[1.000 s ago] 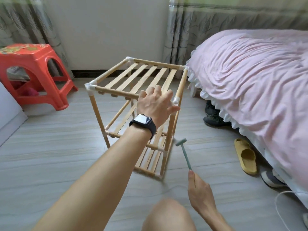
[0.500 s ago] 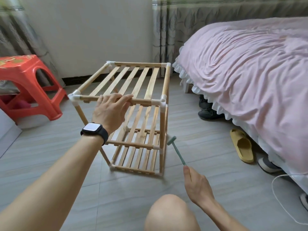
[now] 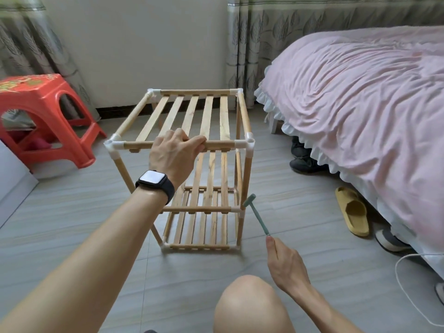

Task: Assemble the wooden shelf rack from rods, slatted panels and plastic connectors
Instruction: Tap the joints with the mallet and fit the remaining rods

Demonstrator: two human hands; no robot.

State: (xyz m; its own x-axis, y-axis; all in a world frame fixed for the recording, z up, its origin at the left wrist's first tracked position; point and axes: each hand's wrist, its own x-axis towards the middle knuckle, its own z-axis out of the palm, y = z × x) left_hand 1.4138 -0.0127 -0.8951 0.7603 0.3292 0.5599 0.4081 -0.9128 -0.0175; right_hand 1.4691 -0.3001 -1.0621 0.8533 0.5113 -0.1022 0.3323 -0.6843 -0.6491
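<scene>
The wooden shelf rack [image 3: 211, 116] stands upright on the floor, three slatted tiers joined by rods and white plastic connectors [image 3: 248, 143]. My left hand [image 3: 175, 152], with a black watch on the wrist, grips the near top rod [image 3: 221, 145] with fingers curled over it. My right hand [image 3: 284, 263] holds the handle of a small green hammer [image 3: 255, 212] low at the right. The hammer head sits close to the rack's front right leg at the middle tier.
A red plastic stool [image 3: 45, 116] stands at the left. A bed with a pink cover [image 3: 360, 104] fills the right side, with a yellow slipper [image 3: 352, 210], dark shoes [image 3: 302, 162] and a white cable [image 3: 403, 284] beside it. My bare knee [image 3: 249, 306] is in front.
The rack has turned and settled squarely upright. My left hand moved from the right front corner to the middle of the near top rod and closed on it. The hammer stayed low.
</scene>
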